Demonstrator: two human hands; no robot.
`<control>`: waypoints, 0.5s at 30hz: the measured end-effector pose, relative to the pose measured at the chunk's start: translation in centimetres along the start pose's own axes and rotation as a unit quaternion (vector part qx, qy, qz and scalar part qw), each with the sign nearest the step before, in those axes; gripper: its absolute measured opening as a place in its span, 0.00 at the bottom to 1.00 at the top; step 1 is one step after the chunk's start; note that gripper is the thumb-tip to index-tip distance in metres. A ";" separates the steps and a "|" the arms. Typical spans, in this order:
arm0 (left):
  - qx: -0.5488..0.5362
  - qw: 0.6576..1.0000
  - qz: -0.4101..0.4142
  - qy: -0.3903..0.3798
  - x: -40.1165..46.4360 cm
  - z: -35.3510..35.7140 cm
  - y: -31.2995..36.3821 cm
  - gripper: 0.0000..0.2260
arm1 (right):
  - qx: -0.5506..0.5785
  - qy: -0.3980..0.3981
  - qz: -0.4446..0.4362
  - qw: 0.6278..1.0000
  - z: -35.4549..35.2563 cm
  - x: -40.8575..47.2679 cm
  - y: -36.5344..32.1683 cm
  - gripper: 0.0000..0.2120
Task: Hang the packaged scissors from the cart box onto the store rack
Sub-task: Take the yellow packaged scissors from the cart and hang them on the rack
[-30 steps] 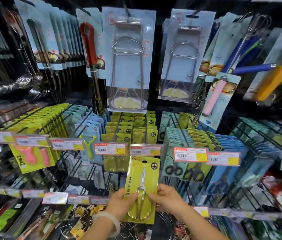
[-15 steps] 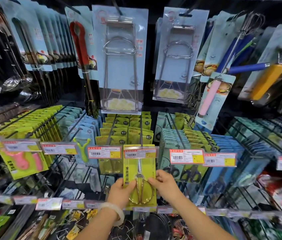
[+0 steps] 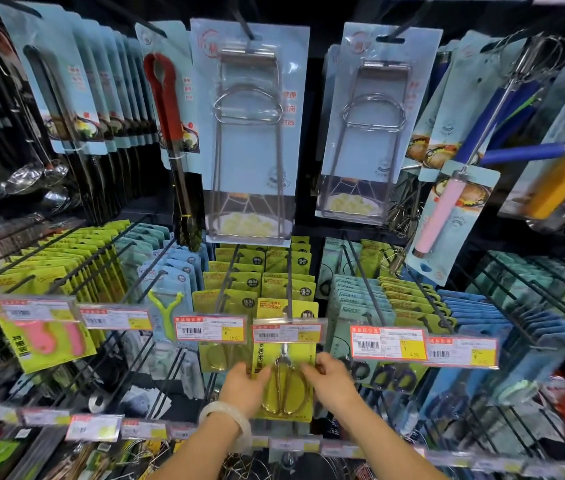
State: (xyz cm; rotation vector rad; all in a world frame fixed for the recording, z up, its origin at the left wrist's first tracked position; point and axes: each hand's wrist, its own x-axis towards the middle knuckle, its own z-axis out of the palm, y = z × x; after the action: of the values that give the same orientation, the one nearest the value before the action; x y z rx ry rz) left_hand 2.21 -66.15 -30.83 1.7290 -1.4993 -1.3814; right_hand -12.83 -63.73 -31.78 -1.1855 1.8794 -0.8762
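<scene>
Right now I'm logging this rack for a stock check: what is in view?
scissors pack: one, yellow-green card, on the centre peg behind its price tag, held at both sides
price tags: several, red and white, along the peg ends
clip tongs packs: two fronts, pale blue, upper centre
red tongs: one, upper left
whisks: several, blue and pink handles, upper right
bracelet: one, white, left wrist
left hand: grips pack's left edge
right hand: grips pack's right edge
</scene>
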 end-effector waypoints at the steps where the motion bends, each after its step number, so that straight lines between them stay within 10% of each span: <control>1: 0.005 1.000 -0.003 -0.002 0.3 -0.1 0.1 0.25 | -0.018 -0.002 0.012 1.000 0.0 0.4 -0.2 0.14; 15: 0.238 0.964 0.023 -0.115 -1.2 2.7 -2.5 0.30 | -0.095 -0.011 0.153 0.984 -0.8 -3.6 4.8 0.25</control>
State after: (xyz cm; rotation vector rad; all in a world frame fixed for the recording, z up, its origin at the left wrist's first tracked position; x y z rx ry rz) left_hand 1.07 -63.66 -33.48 1.8317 -2.1266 -1.3061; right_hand -14.47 -58.61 -34.61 -0.9730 2.0922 -0.5227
